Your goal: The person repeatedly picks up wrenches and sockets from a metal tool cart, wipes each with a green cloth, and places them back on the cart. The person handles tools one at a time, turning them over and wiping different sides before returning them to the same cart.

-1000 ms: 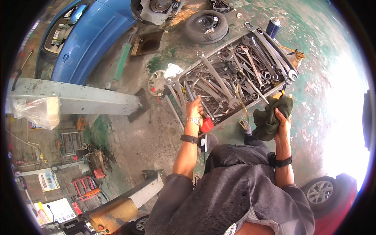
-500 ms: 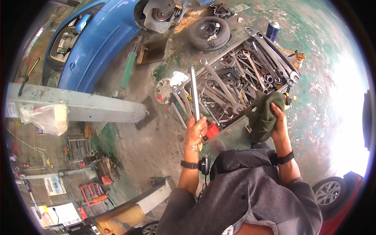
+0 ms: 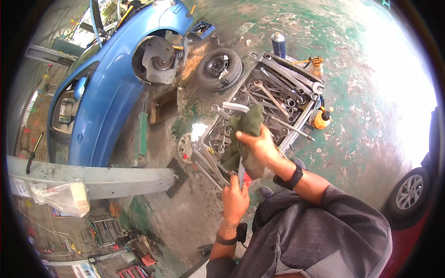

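Note:
My left hand (image 3: 235, 201) is closed round the lower end of a long silver L-shaped metal bar (image 3: 241, 171), held up in front of my body. A dark green cloth (image 3: 251, 121) is wrapped round the middle of the bar. My right hand (image 3: 262, 144) grips this cloth, its thumb pressed on the near side. Above the cloth, the bar's bent end sticks out to the left. Behind both hands lies a metal tray (image 3: 309, 113) full of spanners (image 3: 274, 98) and other loose tools. A red object (image 3: 247, 180) shows partly beside my left hand.
A blue spray can (image 3: 278, 45) and two yellow-orange bottles stand by the tray's far and right sides. Beyond lie a wheel (image 3: 219, 69) and a brown pan (image 3: 166, 105). A blue car (image 3: 111, 88) and grey post (image 3: 116, 182) are leftward; a red car's wheel (image 3: 410, 192) is rightward.
My right hand has brought the cloth leftward onto the bar, and the cloth now wraps it. My left hand has lowered in the view. The whole view has turned and shifted.

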### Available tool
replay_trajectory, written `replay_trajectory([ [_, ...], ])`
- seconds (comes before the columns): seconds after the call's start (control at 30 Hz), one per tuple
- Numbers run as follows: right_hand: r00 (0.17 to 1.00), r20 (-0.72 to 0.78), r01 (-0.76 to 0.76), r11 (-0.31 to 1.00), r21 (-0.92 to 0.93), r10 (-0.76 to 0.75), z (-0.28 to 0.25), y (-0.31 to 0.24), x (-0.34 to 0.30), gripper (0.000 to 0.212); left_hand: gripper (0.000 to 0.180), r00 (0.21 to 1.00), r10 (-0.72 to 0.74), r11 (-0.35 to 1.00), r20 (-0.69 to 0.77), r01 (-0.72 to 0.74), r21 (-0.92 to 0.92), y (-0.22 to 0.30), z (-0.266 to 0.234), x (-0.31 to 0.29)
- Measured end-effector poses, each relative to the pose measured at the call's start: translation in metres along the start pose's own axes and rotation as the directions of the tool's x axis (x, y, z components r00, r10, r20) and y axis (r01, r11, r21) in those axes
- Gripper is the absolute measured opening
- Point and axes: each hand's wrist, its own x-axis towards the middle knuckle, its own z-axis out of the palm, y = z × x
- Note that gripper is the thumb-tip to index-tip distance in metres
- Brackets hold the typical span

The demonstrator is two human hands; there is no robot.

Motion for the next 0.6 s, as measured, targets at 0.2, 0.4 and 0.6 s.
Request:
replay_trajectory([
  [0.2, 0.948, 0.261, 0.299, 0.795, -0.528, -0.184, -0.024, -0.063, 0.033, 0.050, 0.019, 0.988, 0.014, 0.990, 0.153, -0.036, 0.137, 0.000, -0.041, -0.013],
  [0.4, 0.594, 0.710, 0.458, 0.567, -0.685, 0.378, -0.031, -0.098, 0.057, 0.050, 0.020, 0.918, 0.141, 0.988, 0.370, -0.109, -0.108, -0.028, -0.100, -0.021],
  [0.6, 0.723, 0.613, -0.462, 0.883, 0.088, 0.318, -0.048, -0.072, 0.032, 0.048, 0.023, 0.868, 0.068, 0.778, 0.491, 0.262, -0.571, -0.047, -0.088, -0.024],
])
